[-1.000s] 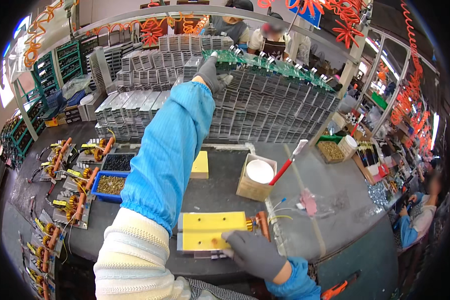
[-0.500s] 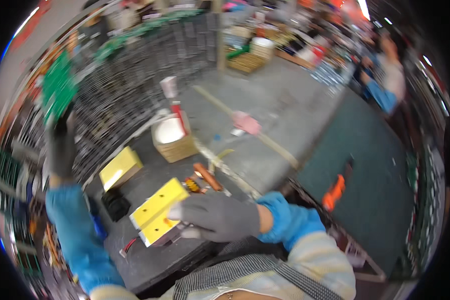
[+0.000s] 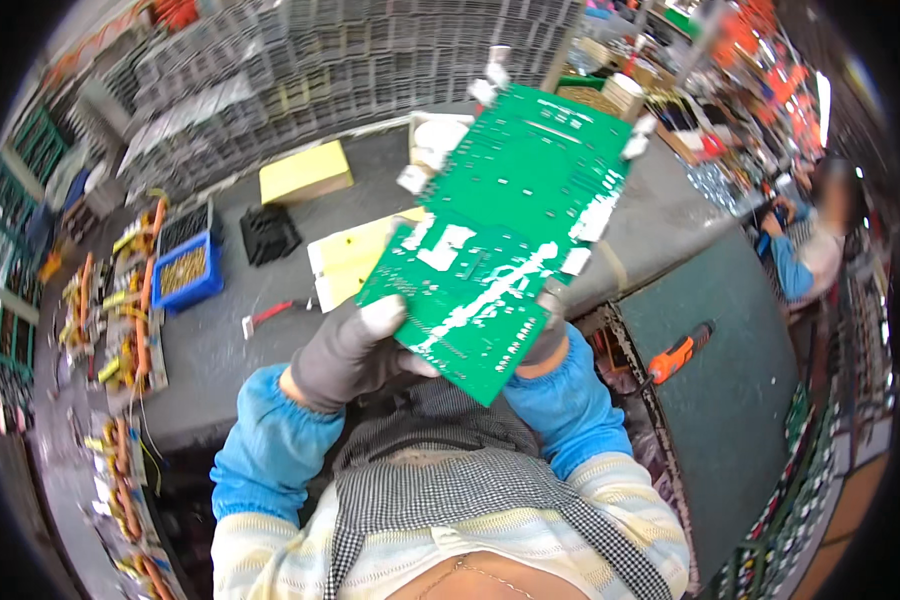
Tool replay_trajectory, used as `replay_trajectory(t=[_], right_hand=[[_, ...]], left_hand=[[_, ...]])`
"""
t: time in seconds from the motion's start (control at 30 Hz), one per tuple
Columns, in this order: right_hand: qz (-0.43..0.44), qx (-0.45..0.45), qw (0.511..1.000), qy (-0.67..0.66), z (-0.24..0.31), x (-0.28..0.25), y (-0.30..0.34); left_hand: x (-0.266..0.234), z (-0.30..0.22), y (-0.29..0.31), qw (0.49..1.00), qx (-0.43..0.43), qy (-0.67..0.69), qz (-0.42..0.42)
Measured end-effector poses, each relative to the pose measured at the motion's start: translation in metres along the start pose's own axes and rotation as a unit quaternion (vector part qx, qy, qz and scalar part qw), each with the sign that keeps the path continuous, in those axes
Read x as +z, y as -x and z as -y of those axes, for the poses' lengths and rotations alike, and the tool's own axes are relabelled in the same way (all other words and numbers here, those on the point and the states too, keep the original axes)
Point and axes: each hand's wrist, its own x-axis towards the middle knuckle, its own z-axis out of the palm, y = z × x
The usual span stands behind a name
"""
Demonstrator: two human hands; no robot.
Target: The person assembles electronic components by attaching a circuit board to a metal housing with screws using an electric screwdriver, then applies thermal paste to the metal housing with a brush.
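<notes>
A large green circuit board [image 3: 535,175] hangs tilted in front of my chest, with pale connectors along its edges. My left hand [image 3: 350,350], in a grey glove with light fingertips, grips its lower left edge with the thumb on the face. At the lower right edge is my gloved right hand [image 3: 547,340], closed on the board; most of its fingers are hidden behind it. Partly covered by the board, a yellow-topped block [image 3: 345,262] lies on the dark bench. A second yellow block [image 3: 308,172] sits farther back, next to a black piece [image 3: 268,235].
A blue bin [image 3: 188,273] of small brass-coloured parts stands at left, near rows of wired assemblies [image 3: 125,340]. Stacked grey boards [image 3: 340,60] line the back. An orange power screwdriver [image 3: 680,353] lies on the green surface at right. A co-worker [image 3: 815,235] sits beyond.
My left hand has come back from the far left with the green board, now before my chest. My right hand has left the yellow-topped block and taken hold of the board.
</notes>
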Motion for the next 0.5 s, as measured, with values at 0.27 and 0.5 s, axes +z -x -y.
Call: replay_trajectory(t=[0.27,0.5], right_hand=[[-0.079,-0.045,0.996,-0.004,0.003,0.047,-0.027],[-0.127,0.067,0.969,0.200,0.018,0.041,-0.057]], left_hand=[[-0.015,0.030,0.009,0.998,0.011,0.055,0.021],[-0.039,0.010,0.011,0.996,-0.056,0.039,-0.050]])
